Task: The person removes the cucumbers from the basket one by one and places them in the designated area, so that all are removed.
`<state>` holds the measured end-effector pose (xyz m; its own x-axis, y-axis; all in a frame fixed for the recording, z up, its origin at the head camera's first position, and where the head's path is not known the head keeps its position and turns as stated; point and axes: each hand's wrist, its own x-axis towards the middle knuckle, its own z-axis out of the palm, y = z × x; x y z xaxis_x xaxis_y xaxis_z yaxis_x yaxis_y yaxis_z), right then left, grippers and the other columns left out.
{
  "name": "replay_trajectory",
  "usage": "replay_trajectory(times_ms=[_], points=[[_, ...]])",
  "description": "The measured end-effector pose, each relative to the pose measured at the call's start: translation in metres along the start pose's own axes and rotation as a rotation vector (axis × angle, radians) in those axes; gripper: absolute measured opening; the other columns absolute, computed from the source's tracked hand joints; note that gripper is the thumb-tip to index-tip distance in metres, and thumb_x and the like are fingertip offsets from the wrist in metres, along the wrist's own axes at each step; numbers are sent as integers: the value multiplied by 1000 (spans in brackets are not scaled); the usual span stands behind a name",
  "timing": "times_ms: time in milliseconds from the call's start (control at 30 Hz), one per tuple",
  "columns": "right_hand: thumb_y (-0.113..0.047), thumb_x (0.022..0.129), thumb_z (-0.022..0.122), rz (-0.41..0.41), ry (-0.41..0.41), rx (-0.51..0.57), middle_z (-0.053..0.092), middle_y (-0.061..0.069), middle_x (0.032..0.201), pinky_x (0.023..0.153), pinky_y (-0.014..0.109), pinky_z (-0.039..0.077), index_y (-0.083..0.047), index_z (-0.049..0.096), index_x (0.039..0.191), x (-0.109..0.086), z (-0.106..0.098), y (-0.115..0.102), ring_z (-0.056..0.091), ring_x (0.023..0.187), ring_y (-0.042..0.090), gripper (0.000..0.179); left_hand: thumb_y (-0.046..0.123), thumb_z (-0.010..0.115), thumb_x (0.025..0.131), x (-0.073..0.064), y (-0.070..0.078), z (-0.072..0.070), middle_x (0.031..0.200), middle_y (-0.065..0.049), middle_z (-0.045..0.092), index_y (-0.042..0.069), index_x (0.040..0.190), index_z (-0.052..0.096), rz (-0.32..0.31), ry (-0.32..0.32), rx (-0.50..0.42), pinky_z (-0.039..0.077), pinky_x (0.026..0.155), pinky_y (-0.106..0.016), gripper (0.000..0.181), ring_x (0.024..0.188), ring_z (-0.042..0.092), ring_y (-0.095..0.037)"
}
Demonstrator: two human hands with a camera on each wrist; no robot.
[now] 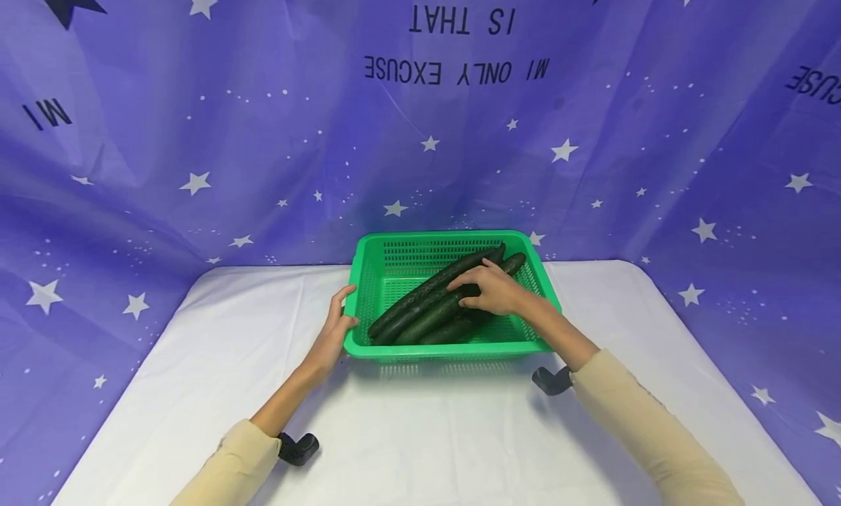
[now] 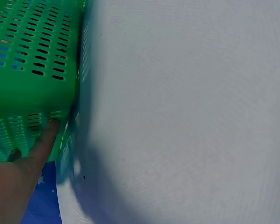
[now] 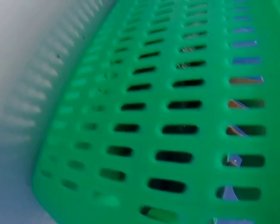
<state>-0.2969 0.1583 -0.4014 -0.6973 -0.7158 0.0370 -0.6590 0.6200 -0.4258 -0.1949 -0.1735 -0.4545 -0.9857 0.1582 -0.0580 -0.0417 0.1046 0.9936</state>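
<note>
Several long dark green cucumbers (image 1: 420,294) lie side by side, slanting across a green plastic basket (image 1: 453,350). My right hand (image 1: 493,290) reaches over the basket's right side. Its curled fingers and thumb grip one of the cucumbers near the upper right ends; the palm side is hidden. At the basket's left end is my left hand (image 1: 328,338), touching the outside, with its thumb by the rim. In the left wrist view, an extended finger (image 2: 45,140) rests on the slotted end wall. The right wrist view has only the basket's slotted wall (image 3: 207,140), with no hand visible.
The basket stands at the far side of a white-covered table (image 1: 434,440). Behind and around it hangs a purple curtain (image 1: 328,163) with stars and lettering. Black wrist devices (image 1: 298,449) protrude beneath both beige sleeves (image 1: 644,418).
</note>
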Motion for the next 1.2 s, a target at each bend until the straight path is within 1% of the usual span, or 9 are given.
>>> replay_trajectory(times_ms=[133, 233, 333, 433, 533, 700, 900, 1067, 1200], points=[[-15, 88, 76, -8, -48, -37, 65, 4, 129, 115, 59, 8, -13, 70, 126, 2, -7, 1, 51, 128, 29, 39, 18, 34, 98, 1, 0, 1, 150, -22, 23, 32, 157, 12, 7, 1, -10, 50, 77, -37, 65, 110, 50, -38], [-14, 88, 76, -8, -92, -66, 63, 5, 131, 114, 59, 12, -15, 70, 126, 4, -10, 0, 50, 129, 30, 39, 17, 34, 98, 1, 0, 1, 149, -22, 25, 32, 157, 13, 15, 0, -15, 50, 78, -38, 64, 112, 49, -38], [-14, 88, 76, -17, -128, -110, 62, 7, 132, 112, 56, 24, -16, 70, 127, 7, -13, -2, 49, 128, 32, 39, 17, 34, 98, 1, 0, 2, 148, -21, 25, 32, 157, 13, 18, -6, -17, 50, 79, -38, 64, 113, 47, -38], [-13, 88, 76, -25, -153, -133, 61, 8, 131, 104, 51, 38, -16, 70, 127, 9, -14, -4, 51, 125, 32, 39, 17, 34, 98, 0, 0, 2, 148, -21, 25, 32, 157, 12, 19, -12, -28, 50, 80, -38, 64, 112, 47, -38], [-13, 89, 75, -12, -173, -128, 60, 7, 133, 99, 48, 43, -16, 69, 127, 10, -16, -7, 51, 125, 30, 38, 16, 33, 98, 0, 0, 2, 146, -22, 27, 32, 157, 12, 20, -15, -37, 51, 79, -38, 64, 110, 49, -36], [-16, 90, 74, 9, -178, -128, 60, 3, 132, 97, 47, 44, -17, 68, 127, 6, -21, -16, 49, 123, 28, 37, 16, 33, 98, 0, 0, 2, 143, -23, 30, 34, 156, 13, 11, -17, -47, 52, 77, -39, 64, 105, 51, -35], [-14, 92, 72, -15, -181, -142, 60, 6, 127, 96, 47, 43, -13, 65, 128, -2, -25, -28, 48, 118, 30, 37, 17, 33, 98, -1, -2, 0, 143, -22, 30, 35, 156, 13, 4, -6, -46, 52, 76, -40, 63, 105, 51, -36], [-15, 93, 71, -10, -167, -182, 62, 2, 128, 98, 49, 39, -13, 64, 129, -7, -29, -38, 47, 116, 29, 37, 16, 33, 98, -1, -4, 0, 141, -23, 32, 35, 155, 13, 1, -23, -74, 53, 78, -40, 63, 107, 52, -36], [-15, 93, 71, 0, -166, -228, 62, 2, 128, 96, 46, 41, -12, 63, 130, -9, -34, -49, 47, 115, 26, 38, 16, 33, 98, 0, -5, -1, 140, -23, 33, 35, 155, 13, -1, -18, -81, 53, 78, -41, 63, 107, 53, -36]])
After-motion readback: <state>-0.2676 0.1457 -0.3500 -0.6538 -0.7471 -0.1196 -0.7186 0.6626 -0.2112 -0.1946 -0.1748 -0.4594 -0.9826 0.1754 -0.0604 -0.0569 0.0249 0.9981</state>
